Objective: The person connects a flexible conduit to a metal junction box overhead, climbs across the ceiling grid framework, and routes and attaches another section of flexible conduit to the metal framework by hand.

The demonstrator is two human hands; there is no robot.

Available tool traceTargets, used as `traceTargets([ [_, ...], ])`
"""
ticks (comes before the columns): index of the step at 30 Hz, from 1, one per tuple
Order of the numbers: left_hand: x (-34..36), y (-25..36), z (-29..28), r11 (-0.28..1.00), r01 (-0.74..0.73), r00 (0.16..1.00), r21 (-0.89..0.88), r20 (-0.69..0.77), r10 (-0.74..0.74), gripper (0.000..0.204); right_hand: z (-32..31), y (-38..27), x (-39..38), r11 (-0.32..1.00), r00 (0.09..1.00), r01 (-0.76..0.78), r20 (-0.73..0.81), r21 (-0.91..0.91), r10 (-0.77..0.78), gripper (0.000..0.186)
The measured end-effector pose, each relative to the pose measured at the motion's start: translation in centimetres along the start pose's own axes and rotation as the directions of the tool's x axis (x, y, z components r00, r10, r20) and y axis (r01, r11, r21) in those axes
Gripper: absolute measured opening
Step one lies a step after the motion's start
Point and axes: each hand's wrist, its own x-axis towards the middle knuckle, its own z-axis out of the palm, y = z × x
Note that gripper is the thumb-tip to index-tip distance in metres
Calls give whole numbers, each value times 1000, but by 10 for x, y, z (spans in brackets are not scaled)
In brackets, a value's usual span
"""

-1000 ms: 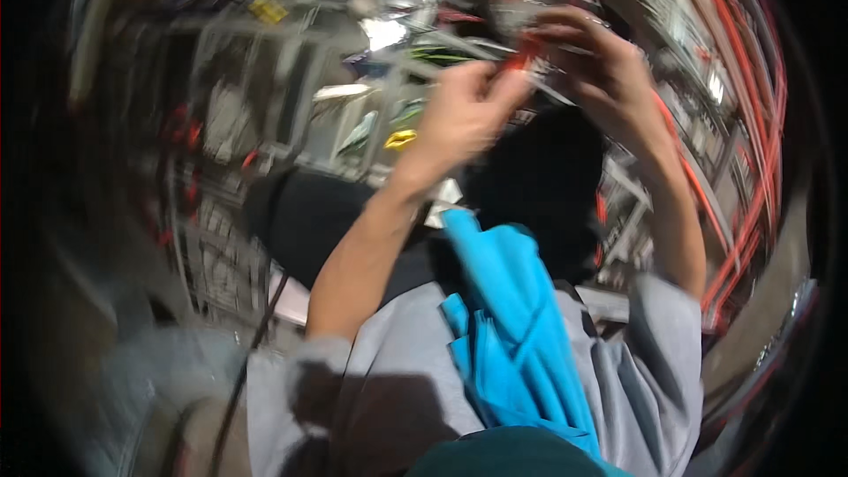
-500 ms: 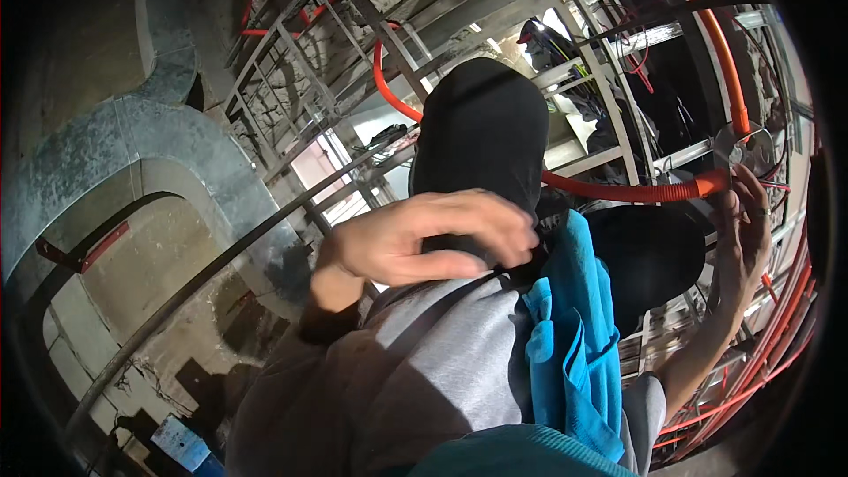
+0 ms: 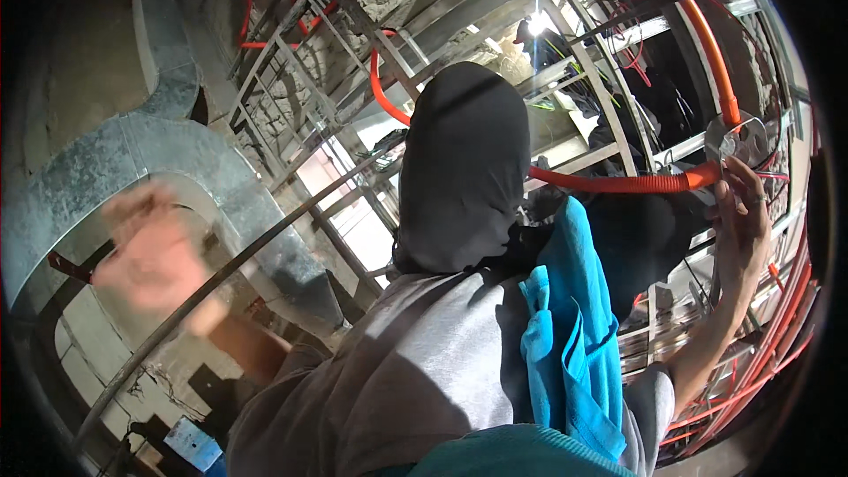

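My left hand [image 3: 155,247] is out at the left, smeared by motion over the grey metal duct and the wall below it; its fingers are unclear. My right hand [image 3: 742,194] grips at the end of a corrugated orange conduit [image 3: 618,184], where it meets a round, clear-looking fitting [image 3: 742,137]. A second orange pipe [image 3: 698,26] runs into that fitting from above. My dark-clothed leg [image 3: 464,159] fills the middle, with a turquoise cloth [image 3: 574,318] hanging beside it over my grey shirt.
Curved galvanised duct [image 3: 97,168] lies at left, crossed by a dark rod [image 3: 238,265]. Metal framework [image 3: 587,71] with wires and openings spreads below me. Red pipes [image 3: 777,344] run along the right; a blue-and-white object [image 3: 194,446] is at lower left.
My left hand has swung from beside my leg out to the left. My right hand stays at the conduit fitting. A second ago both hands were together higher up, and the view has turned since.
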Motion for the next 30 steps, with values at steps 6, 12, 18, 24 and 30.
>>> traceTargets([
  [6, -14, 123, 95, 865, -494, 859, 86, 204, 470, 32, 10, -18, 4, 995, 999, -44, -14, 95, 46, 31],
  [12, -29, 147, 94, 909, -373, 872, -185, 265, 412, 32, 8, -23, 8, 996, 1000, -5, 10, 86, 4, 26],
  [18, -39, 126, 92, 882, -437, 864, -176, 192, 466, 35, 10, 1, 5, 989, 999, -35, -1, 143, 35, 29],
  [24, -55, 133, 78, 844, -534, 829, -41, 171, 533, 44, 10, -16, 5, 992, 995, -95, 19, 86, 94, 32],
  [30, -37, 123, 88, 805, -530, 757, -266, 279, 590, 42, 13, -5, 5, 999, 1000, -24, -6, 24, 25, 34],
])
